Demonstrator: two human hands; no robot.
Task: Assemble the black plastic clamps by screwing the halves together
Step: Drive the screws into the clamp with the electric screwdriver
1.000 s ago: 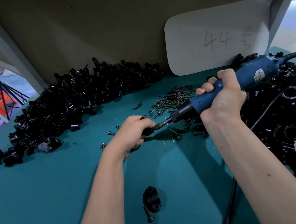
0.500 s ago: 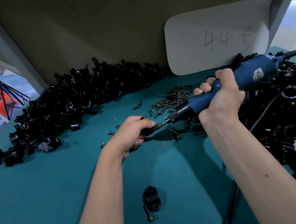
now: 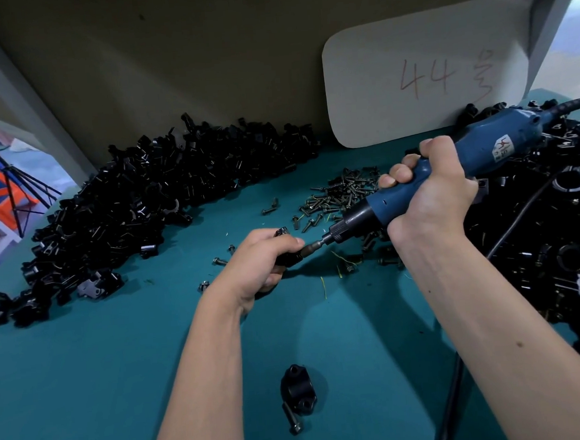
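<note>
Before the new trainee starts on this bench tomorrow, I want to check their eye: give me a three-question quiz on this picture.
1. True or false: the right hand grips the blue electric screwdriver.
2. What does the left hand hold against the driver's bit? A) a black clamp B) a wrench C) the white card
3. Fill in: the loose screws lie on the ____ table.

Key: 1 true; 2 A; 3 teal (blue-green).
</note>
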